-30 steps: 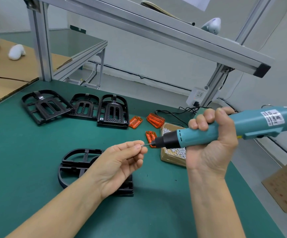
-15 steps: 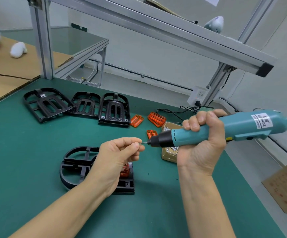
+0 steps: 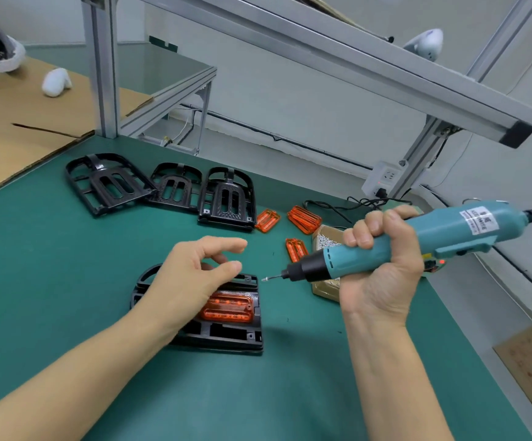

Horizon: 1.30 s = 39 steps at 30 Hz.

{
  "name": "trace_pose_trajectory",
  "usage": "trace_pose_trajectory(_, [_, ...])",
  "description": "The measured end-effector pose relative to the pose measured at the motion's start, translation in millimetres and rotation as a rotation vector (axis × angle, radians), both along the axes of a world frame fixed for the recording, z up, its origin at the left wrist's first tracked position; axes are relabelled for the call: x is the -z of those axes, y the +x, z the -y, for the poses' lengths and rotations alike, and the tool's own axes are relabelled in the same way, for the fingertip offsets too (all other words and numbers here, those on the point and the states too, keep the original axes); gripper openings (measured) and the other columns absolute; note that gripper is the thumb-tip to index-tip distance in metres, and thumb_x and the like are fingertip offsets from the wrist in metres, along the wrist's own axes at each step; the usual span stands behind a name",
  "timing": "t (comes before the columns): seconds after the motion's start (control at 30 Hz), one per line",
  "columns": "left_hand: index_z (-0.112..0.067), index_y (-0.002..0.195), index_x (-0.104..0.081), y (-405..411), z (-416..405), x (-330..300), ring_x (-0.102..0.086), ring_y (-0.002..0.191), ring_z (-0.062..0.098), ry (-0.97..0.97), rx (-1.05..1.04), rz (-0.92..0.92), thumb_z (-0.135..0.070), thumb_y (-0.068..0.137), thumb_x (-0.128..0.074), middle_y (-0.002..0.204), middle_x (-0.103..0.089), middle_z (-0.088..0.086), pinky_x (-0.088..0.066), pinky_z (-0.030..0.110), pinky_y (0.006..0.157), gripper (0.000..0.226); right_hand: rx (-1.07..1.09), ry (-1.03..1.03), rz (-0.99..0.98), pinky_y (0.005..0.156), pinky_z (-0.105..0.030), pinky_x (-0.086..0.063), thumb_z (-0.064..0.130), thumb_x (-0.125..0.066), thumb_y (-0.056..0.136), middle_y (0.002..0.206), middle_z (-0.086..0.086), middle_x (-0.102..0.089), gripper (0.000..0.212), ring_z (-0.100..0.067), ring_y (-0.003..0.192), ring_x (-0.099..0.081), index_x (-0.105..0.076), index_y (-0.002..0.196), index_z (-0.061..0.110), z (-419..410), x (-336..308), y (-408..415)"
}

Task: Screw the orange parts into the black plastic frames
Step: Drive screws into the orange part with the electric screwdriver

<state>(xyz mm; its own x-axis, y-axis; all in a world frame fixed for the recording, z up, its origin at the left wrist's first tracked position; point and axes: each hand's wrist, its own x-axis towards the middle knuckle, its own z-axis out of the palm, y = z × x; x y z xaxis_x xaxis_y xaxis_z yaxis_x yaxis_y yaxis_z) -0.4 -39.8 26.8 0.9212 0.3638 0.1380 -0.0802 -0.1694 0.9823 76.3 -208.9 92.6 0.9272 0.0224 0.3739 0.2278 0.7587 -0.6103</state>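
An orange part (image 3: 226, 307) sat seated in the nearest black plastic frame (image 3: 220, 332), lying flat on the green mat (image 3: 35, 281) near the person. The left hand (image 3: 191, 281) hovered over the frame, fingers loosely spread, holding nothing. The right hand (image 3: 382, 275) gripped a teal electric screwdriver (image 3: 401, 246), its bit (image 3: 271, 277) carrying a screw, just beside the frame's far right corner. Fastening appeared barely begun: three frames (image 3: 169, 192) and three loose orange parts (image 3: 290, 227) waited farther back. A screw box (image 3: 325, 240) lay behind the driver; open mat remained to the near and left sides.
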Motion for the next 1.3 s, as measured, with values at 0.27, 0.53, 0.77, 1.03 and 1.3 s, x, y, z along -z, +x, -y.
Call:
trace_pose_trajectory(0.27, [-0.04, 0.098, -0.069, -10, 0, 17, -0.03, 0.117, -0.007, 0.896, 0.284, -0.111, -0.063, 0.074, -0.061, 0.108, -0.052, -0.033, -0.011, 0.026, 0.104, 0.034, -0.049, -0.188, -0.018, 0.049, -0.022, -0.039, 0.002, -0.052, 0.076, 0.058, 0.003, -0.04, 0.019, -0.01, 0.045, -0.039, -0.05, 0.082, 0.021, -12, 20, 0])
trace_pose_trajectory(0.53, [-0.045, 0.108, -0.065, -10, -3, 24, -0.021, 0.122, -0.004, 0.999, 0.298, -0.093, -0.068, 0.073, -0.057, 0.121, -0.046, -0.032, -0.004, 0.029, 0.107, 0.043, -0.05, -0.309, 0.02, 0.05, -0.024, -0.038, 0.001, -0.055, 0.075, 0.06, 0.0, -0.038, 0.024, -0.012, 0.045, -0.038, -0.057, 0.073, 0.025, -21, 25, 4])
trace_pose_trajectory(0.77, [-0.044, 0.108, -0.066, -8, -5, 30, -0.019, 0.12, -0.006, 0.97, 0.3, -0.037, -0.069, 0.072, -0.054, 0.113, -0.042, -0.034, -0.003, 0.023, 0.101, 0.045, -0.101, -0.387, 0.047, 0.051, -0.025, -0.039, 0.001, -0.056, 0.076, 0.06, -0.001, -0.04, 0.021, -0.014, 0.044, -0.04, -0.055, 0.075, 0.022, -25, 22, 8])
trace_pose_trajectory(1.03, [-0.043, 0.109, -0.066, -6, -6, 32, -0.02, 0.117, -0.005, 0.963, 0.324, -0.047, -0.072, 0.07, -0.049, 0.119, -0.046, -0.032, -0.012, 0.024, 0.092, 0.052, -0.299, -0.558, 0.225, 0.05, -0.025, -0.037, -0.004, -0.054, 0.076, 0.055, -0.001, -0.043, 0.024, -0.014, 0.042, -0.038, -0.057, 0.077, 0.019, -42, 15, 11])
trace_pose_trajectory(1.3, [-0.041, 0.109, -0.067, -6, -6, 31, -0.02, 0.116, -0.005, 0.925, 0.336, -0.06, -0.065, 0.073, -0.059, 0.12, -0.047, -0.032, -0.015, 0.023, 0.087, 0.043, -0.344, -0.581, 0.183, 0.054, -0.027, -0.042, 0.017, -0.067, 0.068, 0.058, -0.001, -0.046, 0.021, -0.018, 0.047, -0.042, -0.052, 0.082, 0.023, -39, 17, 15])
